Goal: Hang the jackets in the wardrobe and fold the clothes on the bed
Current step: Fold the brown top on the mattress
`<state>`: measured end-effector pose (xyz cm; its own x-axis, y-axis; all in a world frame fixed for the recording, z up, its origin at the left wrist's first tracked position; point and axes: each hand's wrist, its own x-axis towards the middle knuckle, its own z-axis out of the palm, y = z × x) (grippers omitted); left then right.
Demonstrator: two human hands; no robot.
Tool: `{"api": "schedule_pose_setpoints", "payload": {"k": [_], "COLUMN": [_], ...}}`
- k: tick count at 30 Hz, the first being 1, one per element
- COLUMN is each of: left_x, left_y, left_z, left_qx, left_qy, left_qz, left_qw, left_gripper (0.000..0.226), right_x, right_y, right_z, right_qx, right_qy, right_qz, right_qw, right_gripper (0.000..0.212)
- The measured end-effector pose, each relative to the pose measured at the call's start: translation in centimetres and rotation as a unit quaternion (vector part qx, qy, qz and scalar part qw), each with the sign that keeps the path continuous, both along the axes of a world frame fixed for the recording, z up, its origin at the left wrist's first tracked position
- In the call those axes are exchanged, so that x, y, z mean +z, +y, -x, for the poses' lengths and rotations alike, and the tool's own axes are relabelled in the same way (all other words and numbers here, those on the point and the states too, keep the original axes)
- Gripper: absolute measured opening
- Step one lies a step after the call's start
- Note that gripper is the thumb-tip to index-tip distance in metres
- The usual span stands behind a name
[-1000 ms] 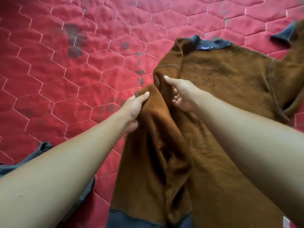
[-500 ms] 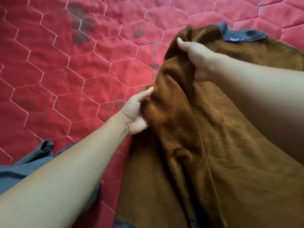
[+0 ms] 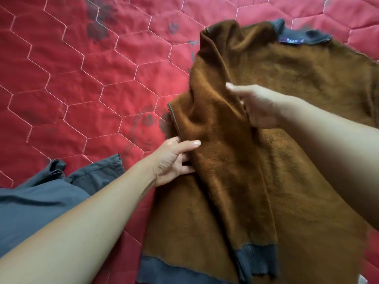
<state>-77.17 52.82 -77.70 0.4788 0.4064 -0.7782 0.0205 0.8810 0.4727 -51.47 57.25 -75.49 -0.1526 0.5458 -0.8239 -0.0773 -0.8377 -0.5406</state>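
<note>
On the bed, head view: folding the sweater [image 3: 297, 201], and by the look of it the first sleeve fold is the step in hand. Left hand [image 3: 174, 158] just off centre toward 7 o'clock, thumb on top, fingers curled under, pinching the edge of the sleeve [image 3: 215, 140]. Right hand [image 3: 260, 107] toward 2 o'clock, blurred, thumb out straight, fingers tucked behind the same sleeve higher up; seems to grip it.

Next, probably: carry that sleeve toward 3 o'clock, lay it flat on the body, smooth the bunching by the shoulder.

Now the look of it: brown, fuzzy fleece. Grey ribbed collar [image 3: 315, 35] at 1 o'clock, grey cuff [image 3: 254, 261] at 5, hem band [image 3: 164, 269] at 6. Spread over the red quilt [image 3: 82, 89], sleeve raised in a ridge. Grey garment [image 3: 41, 201] at 8 o'clock, not yet folded.
</note>
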Motion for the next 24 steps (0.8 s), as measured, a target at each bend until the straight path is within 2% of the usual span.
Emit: {"api": "schedule_pose_setpoints", "payload": {"k": [6, 10, 13, 16, 20, 22, 24], "left_x": [0.8, 1.8, 2.2, 2.4, 2.6, 2.5, 2.3], "left_y": [-5.4, -10.3, -14.6, -18.1, -20.3, -21.0, -21.9], "left_z": [0.4, -0.9, -1.8, -2.0, -0.7, 0.7, 1.8], "left_qx": [-0.02, -0.063, -0.067, -0.038, -0.002, -0.012, -0.047], "left_qy": [0.026, 0.089, 0.076, 0.073, 0.145, 0.181, 0.231], "left_qz": [0.025, -0.014, -0.026, -0.032, -0.087, -0.109, -0.134], "left_qw": [0.999, 0.994, 0.994, 0.996, 0.986, 0.977, 0.962], "left_gripper": [0.039, 0.032, 0.034, 0.048, 0.038, 0.04, 0.046], "right_x": [1.0, 0.8, 0.3, 0.5, 0.5, 0.7, 1.1], "right_y": [-9.5, -18.1, -24.6, -28.9, -32.5, -33.6, -34.1], "right_z": [-0.1, 0.7, 2.0, 4.2, 6.8, 7.7, 8.5], "right_qx": [0.05, 0.065, 0.048, -0.015, -0.074, -0.033, 0.043], "right_qy": [0.016, -0.004, 0.004, 0.015, 0.044, 0.035, -0.018], "right_qz": [0.082, 0.146, 0.175, 0.174, 0.14, 0.14, 0.128], "right_qw": [0.995, 0.987, 0.983, 0.985, 0.986, 0.989, 0.991], "right_gripper": [0.046, 0.044, 0.045, 0.032, 0.028, 0.025, 0.02]}}
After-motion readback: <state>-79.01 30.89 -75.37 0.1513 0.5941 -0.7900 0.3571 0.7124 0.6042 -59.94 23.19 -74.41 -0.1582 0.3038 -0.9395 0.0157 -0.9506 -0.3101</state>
